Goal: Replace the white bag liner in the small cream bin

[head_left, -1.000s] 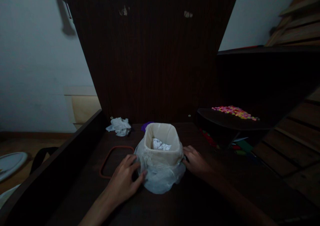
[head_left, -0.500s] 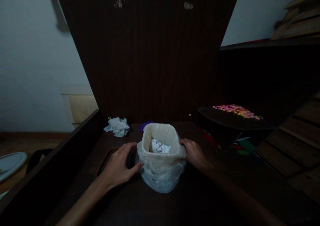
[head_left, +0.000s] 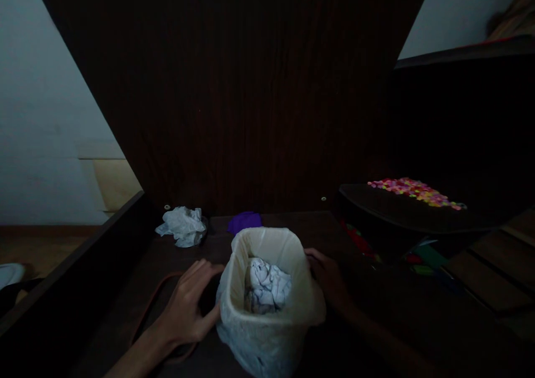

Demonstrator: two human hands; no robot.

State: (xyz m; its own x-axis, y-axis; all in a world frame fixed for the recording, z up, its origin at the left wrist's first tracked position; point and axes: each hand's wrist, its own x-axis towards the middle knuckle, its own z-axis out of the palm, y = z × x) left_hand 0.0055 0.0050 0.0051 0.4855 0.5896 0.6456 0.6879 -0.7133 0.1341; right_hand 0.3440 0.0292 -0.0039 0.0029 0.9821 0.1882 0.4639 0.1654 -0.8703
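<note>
a small bin stands on the dark counter, low in the middle of the view and close to the person. a thin, see-through bag lines the bin; it is folded over the rim and hangs down the outside. a ball of crumpled white paper lies inside the bin. the left hand is on the left side of the bin, flat and loose, with the fingers spread and the fingertips touching the bag. it is not closed around anything. the right hand is on the right side of the bin, up near the rim and touching it. it is very dark there, so i cannot tell if this hand is gripping the rim or only resting on it. a thin red ring lies flat on the counter under the left hand and wrist. farther back on the left is another crumpled white wad, well apart from the bin. a purple thing lies just behind the bin, next to a tall dark wooden board. off to the right, a pile of tiny bright bits in pink and yellow sits on a dark tray.
</note>
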